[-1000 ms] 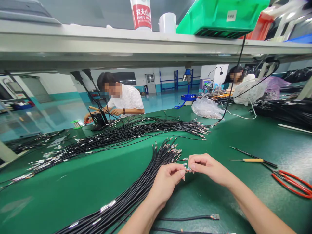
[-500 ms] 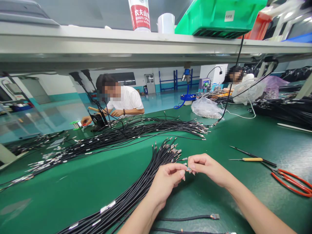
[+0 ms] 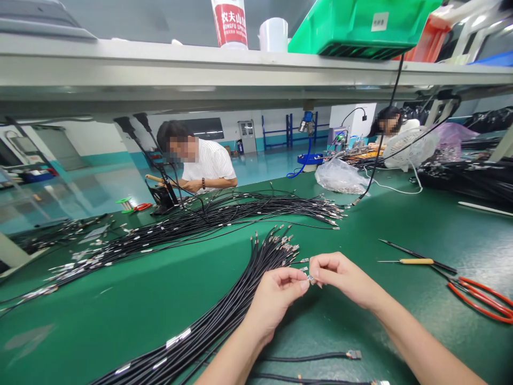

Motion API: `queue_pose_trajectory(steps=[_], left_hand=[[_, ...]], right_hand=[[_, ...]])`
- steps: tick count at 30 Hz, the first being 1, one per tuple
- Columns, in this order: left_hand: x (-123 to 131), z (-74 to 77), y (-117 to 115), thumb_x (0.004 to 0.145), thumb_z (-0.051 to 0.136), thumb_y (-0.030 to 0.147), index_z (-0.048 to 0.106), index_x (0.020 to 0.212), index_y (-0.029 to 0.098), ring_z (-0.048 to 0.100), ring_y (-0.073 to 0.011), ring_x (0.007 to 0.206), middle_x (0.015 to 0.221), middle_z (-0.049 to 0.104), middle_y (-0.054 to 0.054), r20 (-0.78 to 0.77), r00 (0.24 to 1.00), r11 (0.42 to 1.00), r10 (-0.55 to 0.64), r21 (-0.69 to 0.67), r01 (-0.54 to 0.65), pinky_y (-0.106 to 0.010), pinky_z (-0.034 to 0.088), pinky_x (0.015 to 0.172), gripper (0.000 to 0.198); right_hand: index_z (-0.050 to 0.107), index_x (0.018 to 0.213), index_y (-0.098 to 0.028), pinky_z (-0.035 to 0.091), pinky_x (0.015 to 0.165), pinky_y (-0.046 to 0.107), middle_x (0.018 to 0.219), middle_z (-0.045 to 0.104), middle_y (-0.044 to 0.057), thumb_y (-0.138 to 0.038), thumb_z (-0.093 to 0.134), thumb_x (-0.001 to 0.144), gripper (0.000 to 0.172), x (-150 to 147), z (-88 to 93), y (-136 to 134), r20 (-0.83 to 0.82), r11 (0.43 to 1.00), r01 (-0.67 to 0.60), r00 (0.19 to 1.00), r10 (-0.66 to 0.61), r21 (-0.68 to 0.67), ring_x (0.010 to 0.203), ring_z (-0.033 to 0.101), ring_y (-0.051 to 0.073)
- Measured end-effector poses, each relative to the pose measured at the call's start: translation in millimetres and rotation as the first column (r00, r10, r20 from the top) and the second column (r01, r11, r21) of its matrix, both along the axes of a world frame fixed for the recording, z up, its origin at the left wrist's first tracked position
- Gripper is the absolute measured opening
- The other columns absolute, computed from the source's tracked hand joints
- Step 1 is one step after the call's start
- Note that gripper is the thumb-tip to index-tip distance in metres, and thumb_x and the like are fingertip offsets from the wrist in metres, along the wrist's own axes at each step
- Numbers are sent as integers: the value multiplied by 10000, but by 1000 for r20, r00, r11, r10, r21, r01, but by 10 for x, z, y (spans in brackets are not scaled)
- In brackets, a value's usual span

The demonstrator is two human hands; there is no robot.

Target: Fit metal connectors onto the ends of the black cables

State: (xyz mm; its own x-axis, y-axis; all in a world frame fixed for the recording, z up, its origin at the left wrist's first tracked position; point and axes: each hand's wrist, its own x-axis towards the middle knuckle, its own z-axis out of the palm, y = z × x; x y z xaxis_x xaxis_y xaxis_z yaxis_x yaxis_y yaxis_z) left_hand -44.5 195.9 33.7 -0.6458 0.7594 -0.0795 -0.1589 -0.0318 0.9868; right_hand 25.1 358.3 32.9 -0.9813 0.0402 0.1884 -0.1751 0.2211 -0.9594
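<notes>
My left hand [image 3: 276, 297] and my right hand [image 3: 340, 275] meet over the green table, both closed in a pinch. Between their fingertips is a small metal connector [image 3: 310, 278] with thin wires, at the end of a cable mostly hidden by my left hand. Beside my left hand lies a thick bundle of black cables [image 3: 224, 307], their connector ends fanned out behind the fingers. Nearer to me, a separate black cable [image 3: 308, 357] ends in a bare metal connector, with another cable [image 3: 320, 380] below it.
At right lie a yellow-handled awl [image 3: 417, 261], black tweezers [image 3: 417, 255] and red-handled scissors [image 3: 481, 299]. A second cable bundle [image 3: 240, 211] stretches across the back, with a clear plastic bag [image 3: 340, 176] behind. A shelf [image 3: 200, 69] crosses overhead. Two people sit across the table.
My left thumb has shifted slightly up and right, against the connector; my right hand stays nearly still. Across the table, a person's hand has drawn back from the red-handled tool beside the wire spool.
</notes>
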Motion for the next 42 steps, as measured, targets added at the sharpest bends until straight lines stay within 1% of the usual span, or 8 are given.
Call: queue_pose_trajectory(steps=[8, 13, 17, 21, 26, 31, 37, 42], left_hand=[[4, 42, -5, 649, 703, 297, 645, 736, 120, 258, -44, 494, 565, 435, 50, 13, 1000, 999, -8, -36, 8, -216, 163, 488, 206], [8, 12, 0, 653, 698, 309, 637, 712, 123, 261, -49, 496, 555, 424, 53, 13, 1000, 999, -17, -40, 18, -224, 161, 492, 205], [9, 19, 3, 649, 695, 324, 631, 709, 121, 256, -49, 493, 553, 425, 52, 13, 1000, 999, -17, -33, 18, -224, 158, 489, 222], [24, 43, 9, 637, 693, 364, 627, 675, 119, 293, -61, 499, 538, 447, 40, -32, 999, 999, 21, -33, -22, -226, 175, 486, 257], [46, 41, 15, 605, 714, 338, 650, 655, 110, 318, -66, 515, 563, 482, 23, -70, 995, 996, 70, -42, -73, -227, 195, 490, 242], [39, 21, 19, 628, 694, 328, 658, 676, 109, 279, -57, 494, 533, 434, 39, -47, 998, 997, 45, -63, -48, -230, 171, 481, 228], [32, -2, 23, 666, 656, 298, 618, 642, 113, 190, -45, 459, 487, 333, 73, 38, 999, 999, -25, -24, 26, -247, 104, 465, 190], [13, -30, 15, 674, 635, 262, 562, 595, 119, 174, -46, 463, 498, 295, 74, 107, 992, 998, -65, 16, 64, -250, 88, 468, 179]], right_hand=[[546, 649, -160, 318, 580, 231, 628, 495, -31, -264, 552, 785, 171, 36, 35, 21, 47, 997, -75, 996, 74, 23, 608, 409, 106], [542, 674, -164, 324, 582, 231, 646, 488, -25, -268, 538, 792, 157, 25, 20, 19, 38, 996, -69, 997, 67, 58, 618, 409, 112], [523, 673, -164, 311, 577, 232, 633, 459, -33, -250, 533, 787, 143, 25, 9, 10, 27, 994, -41, 999, 39, 99, 613, 386, 110], [512, 661, -166, 299, 561, 232, 617, 437, -38, -242, 519, 787, 148, 44, 21, -13, 42, 992, -24, 999, 19, 128, 601, 367, 108], [537, 663, -165, 309, 564, 228, 614, 460, -36, -231, 523, 776, 131, 45, 32, -15, 41, 993, -31, 999, 26, 117, 595, 389, 107], [551, 660, -166, 317, 551, 226, 613, 478, -27, -236, 523, 763, 127, 36, 38, -10, 56, 997, -46, 998, 42, 70, 587, 401, 108], [548, 611, -167, 338, 582, 243, 591, 502, -24, -236, 521, 752, 159, 37, 61, -15, 53, 997, -45, 998, 42, 60, 598, 440, 120], [549, 636, -165, 337, 586, 236, 611, 495, -28, -245, 544, 753, 142, 36, 33, -2, 57, 997, -67, 996, 65, 28, 611, 423, 115]])
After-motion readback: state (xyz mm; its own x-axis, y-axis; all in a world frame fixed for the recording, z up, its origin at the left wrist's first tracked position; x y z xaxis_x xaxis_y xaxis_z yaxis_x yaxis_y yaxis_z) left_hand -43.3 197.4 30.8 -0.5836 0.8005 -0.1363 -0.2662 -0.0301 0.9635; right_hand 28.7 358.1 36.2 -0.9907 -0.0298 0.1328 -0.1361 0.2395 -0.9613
